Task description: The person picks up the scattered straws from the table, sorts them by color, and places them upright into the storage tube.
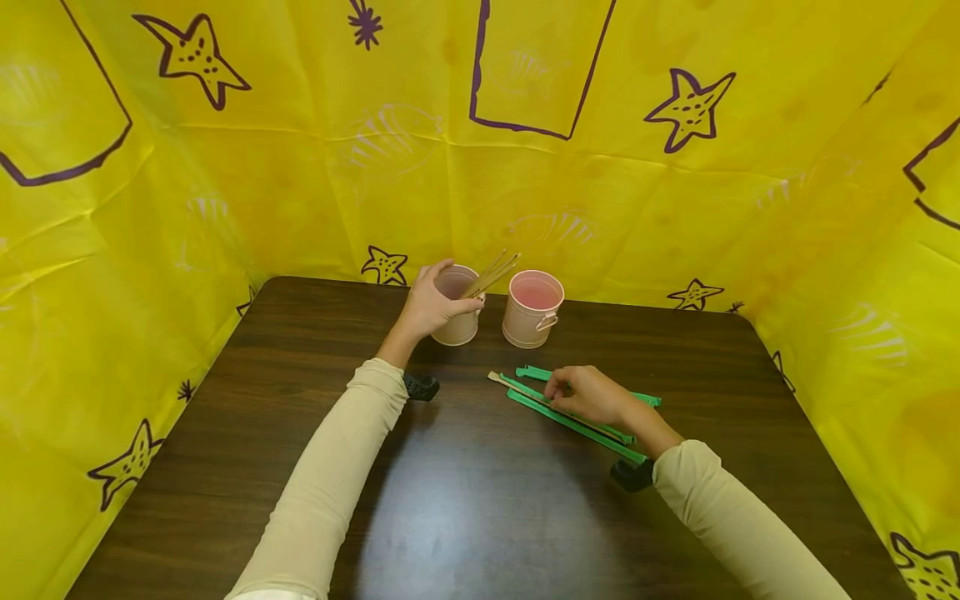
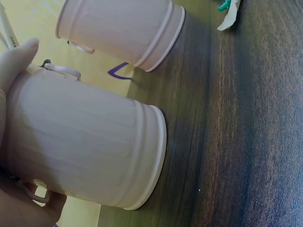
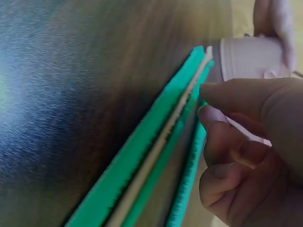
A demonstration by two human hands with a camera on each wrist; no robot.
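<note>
You look to be loading thin wooden sticks [image 1: 497, 271] into the pink bucket [image 1: 456, 329] at the centre of the frame, with some already leaning out of its top; your left hand [image 1: 438, 304] grips that bucket near its rim, while a second pink bucket [image 1: 528, 325] stands just right of it. Your right hand [image 1: 596, 396] is right of centre with fingers curled close to a loose stick [image 3: 163, 135]; whether they pinch it, you cannot tell from these views; the next move probably calls for a sure pinch and a lift clear of the green strips [image 3: 144, 137]. That stick lies slantwise among the strips on the table [image 1: 315, 333]; it looks slim, straight and pale, with a wider tip at its upper-left end.
</note>
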